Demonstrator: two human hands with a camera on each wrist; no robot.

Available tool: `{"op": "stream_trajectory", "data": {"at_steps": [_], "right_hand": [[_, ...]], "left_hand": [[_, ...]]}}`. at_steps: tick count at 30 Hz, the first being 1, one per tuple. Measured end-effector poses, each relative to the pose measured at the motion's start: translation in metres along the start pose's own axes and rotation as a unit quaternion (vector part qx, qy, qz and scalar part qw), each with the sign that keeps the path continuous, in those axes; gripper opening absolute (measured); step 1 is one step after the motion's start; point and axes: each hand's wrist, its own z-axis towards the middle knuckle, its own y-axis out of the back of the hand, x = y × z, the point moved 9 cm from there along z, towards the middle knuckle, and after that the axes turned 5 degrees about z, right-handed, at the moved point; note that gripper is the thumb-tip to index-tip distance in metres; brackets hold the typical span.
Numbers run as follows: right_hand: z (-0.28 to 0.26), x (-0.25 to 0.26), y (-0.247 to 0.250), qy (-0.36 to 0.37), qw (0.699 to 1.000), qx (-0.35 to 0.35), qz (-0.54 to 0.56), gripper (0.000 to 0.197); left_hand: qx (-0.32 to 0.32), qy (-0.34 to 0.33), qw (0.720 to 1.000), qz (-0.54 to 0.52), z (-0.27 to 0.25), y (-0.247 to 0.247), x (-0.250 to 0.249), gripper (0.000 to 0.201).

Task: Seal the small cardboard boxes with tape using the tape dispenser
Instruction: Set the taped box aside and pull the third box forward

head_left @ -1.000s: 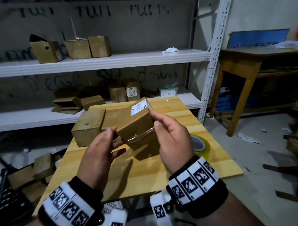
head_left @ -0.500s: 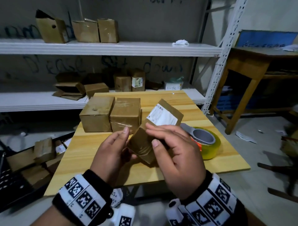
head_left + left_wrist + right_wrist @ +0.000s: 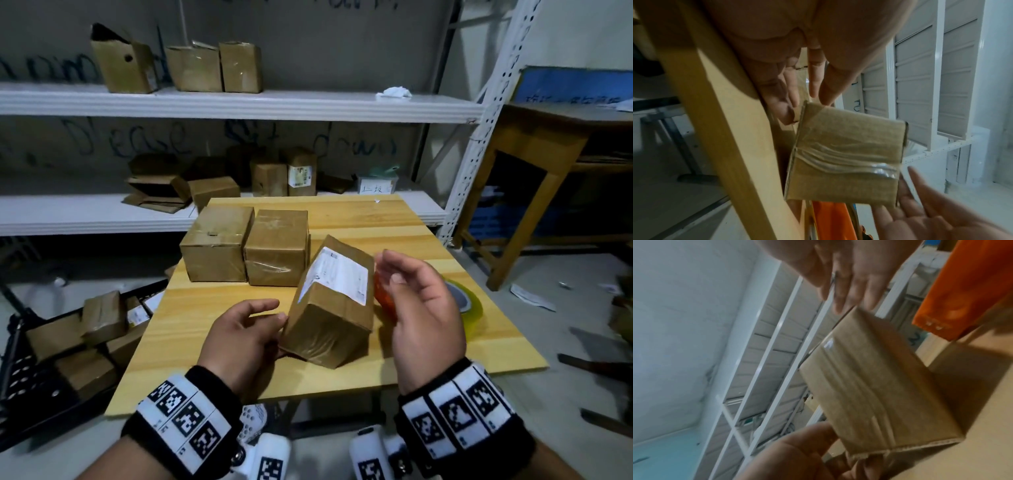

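A small cardboard box with a white label lies tilted on the wooden table; clear tape crosses its near end. My left hand touches the box's left near edge with nearly straight fingers. My right hand hovers open just right of the box, holding nothing; its fingertips are close to a box corner. Behind the right hand sits the orange tape dispenser with its yellowish tape roll.
Two more boxes stand side by side behind the tilted one. White shelves beyond the table carry several boxes. A black crate of boxes is on the floor left, a wooden desk to the right.
The box came down from between both hands onto the table. My right hand let go and opened beside it; my left hand loosened to a fingertip touch.
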Motion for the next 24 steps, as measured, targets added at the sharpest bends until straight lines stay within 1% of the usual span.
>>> {"op": "stream_trajectory", "data": {"at_steps": [2,3,4,6,7,8,11,13,16,18,21,24], "right_hand": [[0.003,-0.006,0.011,-0.009,0.998,-0.049,-0.026,0.03],[0.003,-0.009,0.013,-0.016,0.998,-0.06,-0.022,0.03],[0.003,-0.012,0.014,-0.023,0.998,-0.065,-0.016,0.029],[0.004,-0.021,0.013,-0.042,0.997,-0.066,-0.013,0.03],[0.004,-0.026,0.013,-0.054,0.996,-0.062,-0.016,0.031],[0.004,-0.032,0.012,-0.065,0.996,-0.057,-0.023,0.032],[0.002,-0.048,0.009,-0.105,0.992,-0.043,-0.048,0.037],[0.0,-0.053,0.006,-0.125,0.991,-0.032,-0.046,0.038],[-0.003,-0.054,0.005,-0.125,0.988,-0.023,-0.086,0.038],[-0.003,-0.055,0.004,-0.135,0.986,-0.015,-0.097,0.039],[-0.001,-0.058,0.0,-0.156,0.983,0.009,-0.092,0.049],[-0.003,-0.061,-0.004,-0.169,0.983,0.024,-0.074,0.055]], "left_hand": [[-0.005,-0.027,0.999,0.017,0.001,-0.001,-0.005,0.015],[-0.004,-0.042,0.999,0.022,-0.001,-0.003,-0.009,0.012],[-0.001,-0.06,0.998,0.024,-0.004,-0.007,-0.014,0.016],[0.016,-0.077,0.997,0.025,-0.01,-0.015,-0.02,0.041],[0.025,-0.079,0.996,0.022,-0.013,-0.019,-0.021,0.047],[0.032,-0.079,0.996,0.023,-0.013,-0.02,-0.021,0.046],[0.064,-0.072,0.995,0.008,-0.016,-0.028,-0.019,0.032],[0.053,-0.071,0.996,0.012,-0.015,-0.029,-0.016,0.024],[0.031,-0.054,0.998,-0.013,-0.008,-0.02,-0.012,0.015],[0.01,-0.042,0.999,-0.025,-0.004,-0.013,-0.01,0.015],[-0.016,-0.031,0.998,-0.049,-0.002,-0.006,-0.008,0.02],[-0.002,-0.027,0.998,-0.062,-0.003,-0.008,-0.009,0.035]]}}
